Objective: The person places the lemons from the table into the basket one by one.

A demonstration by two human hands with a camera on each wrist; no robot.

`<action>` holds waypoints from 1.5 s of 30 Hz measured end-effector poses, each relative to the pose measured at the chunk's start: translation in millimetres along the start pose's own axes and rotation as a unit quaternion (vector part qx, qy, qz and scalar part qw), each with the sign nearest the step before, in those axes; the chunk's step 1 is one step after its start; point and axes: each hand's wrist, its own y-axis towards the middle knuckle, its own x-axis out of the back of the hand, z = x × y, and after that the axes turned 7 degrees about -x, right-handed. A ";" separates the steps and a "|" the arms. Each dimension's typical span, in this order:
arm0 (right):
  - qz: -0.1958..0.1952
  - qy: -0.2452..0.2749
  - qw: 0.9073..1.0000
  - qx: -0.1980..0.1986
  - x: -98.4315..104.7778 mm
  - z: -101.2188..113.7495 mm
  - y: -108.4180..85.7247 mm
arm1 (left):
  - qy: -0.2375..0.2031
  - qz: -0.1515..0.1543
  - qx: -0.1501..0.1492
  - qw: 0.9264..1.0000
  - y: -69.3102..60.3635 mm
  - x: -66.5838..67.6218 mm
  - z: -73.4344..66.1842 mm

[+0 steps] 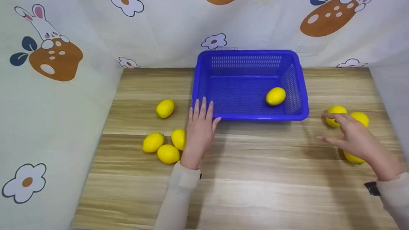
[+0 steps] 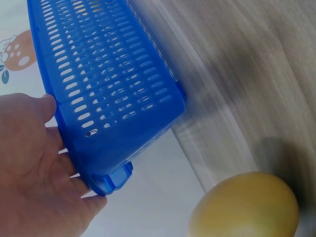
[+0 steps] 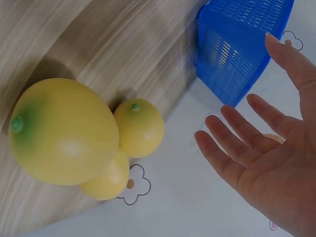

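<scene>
We see the left hand (image 1: 201, 130) lying with its fingers straight over the near left corner of a blue basket (image 1: 259, 118), touching the rim without curling round it. The right hand (image 1: 358, 138) is spread, thumb well apart from softly bent fingers, and we find nothing in its grasp.

Under both hands we look at a wooden table (image 1: 261, 184), its pale and darker brown grain running mostly crosswise, with a bright sheen between the forearms and soft shadows beside them. Beyond the hands, a white cloth (image 1: 167, 27) rises behind the table and also covers the side left of the left hand, printed with outlined flowers (image 1: 27, 182), a rabbit (image 1: 43, 28) and brown spotted fruit (image 1: 56, 60). Out past the right hand we see a plain pale wall (image 1: 396, 50).

Near the right hand we count three yellow lemons (image 1: 359, 119), one partly hidden beneath it; the right wrist view shows the fingers apart from them. Left of the left hand, one lemon (image 1: 165, 108) lies alone and three more (image 1: 168, 154) cluster closer to us. Between the two hands and farther off, another lemon (image 1: 276, 96) sits inside the basket, toward its right wall.
</scene>
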 end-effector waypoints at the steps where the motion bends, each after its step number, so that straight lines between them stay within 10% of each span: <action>1: -0.002 0.001 1.000 -0.001 -1.2 -1.1 -1.1 | -0.001 0.001 0.001 1.000 0.1 -0.2 0.0; 45: -0.070 0.021 0.993 -0.092 -24.4 -60.2 -49.1 | -0.008 0.011 0.007 1.000 0.3 -0.3 -0.5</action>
